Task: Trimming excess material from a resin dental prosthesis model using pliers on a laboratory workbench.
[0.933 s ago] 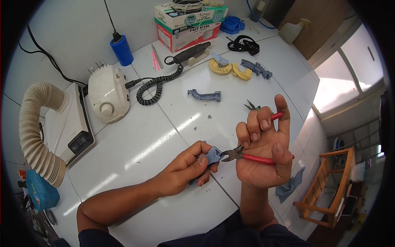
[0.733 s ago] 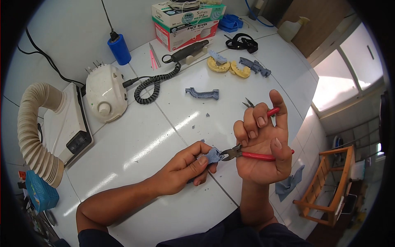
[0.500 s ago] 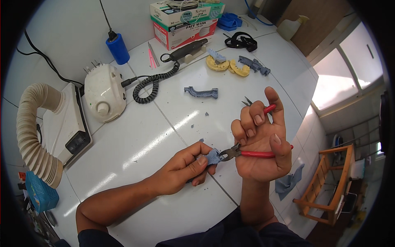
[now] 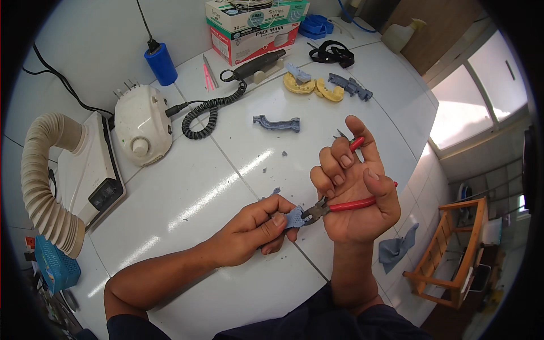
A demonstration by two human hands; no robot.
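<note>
Between thumb and fingers, my left hand [image 4: 258, 229] pinches a small blue-grey piece [image 4: 296, 217] with a dotted surface. My right hand [image 4: 360, 192] is turned palm up and holds red-handled cutting pliers [image 4: 354, 204], one handle across the palm, the other by the raised fingers. The pliers' jaws meet the right end of the piece; how far they bite into it I cannot tell. Small blue-grey fragments [image 4: 276, 191] lie beyond my left hand. Metal tips of another tool [image 4: 340, 134] show behind my right fingers, the rest hidden.
Farther back lie a curved blue-grey part [image 4: 276, 123], yellow dental casts [image 4: 328, 90] and another blue-grey part [image 4: 351, 87]. A handpiece [image 4: 258, 66] with coiled cord leads to a white control unit [image 4: 141, 127]. At left stands a hose unit [image 4: 42, 164]; mask boxes [image 4: 255, 42] stand behind.
My right hand and the pliers have shifted slightly left and up, and the handles look a little closer together. My left hand stays nearly in place with the piece.
</note>
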